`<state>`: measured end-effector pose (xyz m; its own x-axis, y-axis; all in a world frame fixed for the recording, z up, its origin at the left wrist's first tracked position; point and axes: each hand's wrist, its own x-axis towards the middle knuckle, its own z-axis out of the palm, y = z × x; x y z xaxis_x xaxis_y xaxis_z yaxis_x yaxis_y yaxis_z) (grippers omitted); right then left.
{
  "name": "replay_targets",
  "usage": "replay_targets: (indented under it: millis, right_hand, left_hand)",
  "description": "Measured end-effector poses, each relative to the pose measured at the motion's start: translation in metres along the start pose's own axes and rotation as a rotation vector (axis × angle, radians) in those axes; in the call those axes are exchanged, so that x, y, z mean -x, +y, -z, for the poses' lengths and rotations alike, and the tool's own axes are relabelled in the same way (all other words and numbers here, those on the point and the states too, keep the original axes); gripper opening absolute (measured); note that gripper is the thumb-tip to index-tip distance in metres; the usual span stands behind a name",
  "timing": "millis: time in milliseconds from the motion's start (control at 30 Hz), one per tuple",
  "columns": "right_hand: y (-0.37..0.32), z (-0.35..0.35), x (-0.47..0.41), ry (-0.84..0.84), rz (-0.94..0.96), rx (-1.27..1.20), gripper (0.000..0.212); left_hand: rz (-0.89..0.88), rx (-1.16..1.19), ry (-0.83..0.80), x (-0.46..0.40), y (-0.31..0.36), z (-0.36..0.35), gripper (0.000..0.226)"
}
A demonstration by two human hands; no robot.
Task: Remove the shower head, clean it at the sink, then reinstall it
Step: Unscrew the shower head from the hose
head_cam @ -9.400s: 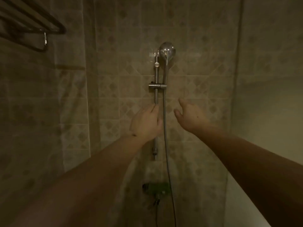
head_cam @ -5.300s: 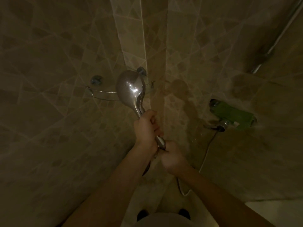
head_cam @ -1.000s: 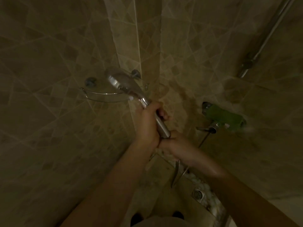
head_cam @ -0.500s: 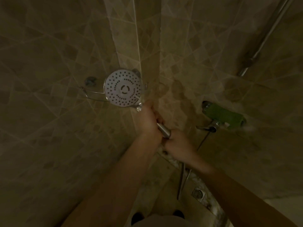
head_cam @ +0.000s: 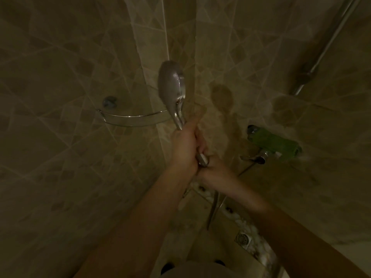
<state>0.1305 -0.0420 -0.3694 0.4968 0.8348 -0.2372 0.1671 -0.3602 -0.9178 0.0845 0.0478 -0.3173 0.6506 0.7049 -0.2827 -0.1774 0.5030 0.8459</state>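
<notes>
My left hand (head_cam: 185,149) grips the shiny round metal shower head (head_cam: 172,87) mid-frame, my right hand (head_cam: 215,174) pinches its hose (head_cam: 213,205); wet metal might slip.

The head view is very dim, tinted a murky yellow-brown all over. No lamp shows; the tiled wall (head_cam: 60,97) fades into near-black toward the left and lower corners. Small glints sit on the chrome back of the shower head (head_cam: 171,85) and along the wire shelf rail (head_cam: 132,116). The right forearm (head_cam: 259,205) is smeared by motion blur. Wide-angle distortion bends the tile joints and the slide rail (head_cam: 329,43) near the edges. Fine detail is soft and grainy.
</notes>
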Motion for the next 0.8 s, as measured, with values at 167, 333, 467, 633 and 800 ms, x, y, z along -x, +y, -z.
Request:
replay_targets:
  millis: [167,333,467,633,800]
  right_hand:
    - [0.001,0.0,-0.006,0.242,0.079,0.148,0.023]
    - [-0.002,0.017,-0.004,-0.402,-0.246,-0.341,0.033]
    - [0.004,0.006,-0.007,-0.269,-0.232,-0.165,0.033]
    - [0.014,-0.009,-0.007,0.316,0.001,0.633,0.015]
    - [0.001,0.008,-0.007,0.178,-0.033,0.237,0.012]
  left_hand:
    - [-0.002,0.068,0.074,-0.007,-0.005,0.004,0.033]
    - [0.026,0.295,-0.286,-0.013,0.004,0.024,0.017]
    - [0.107,0.288,-0.214,-0.018,-0.005,0.026,0.046]
    - [0.088,0.167,0.321,-0.018,-0.015,0.009,0.047]
    - [0.051,0.34,-0.016,-0.014,-0.013,0.014,0.029]
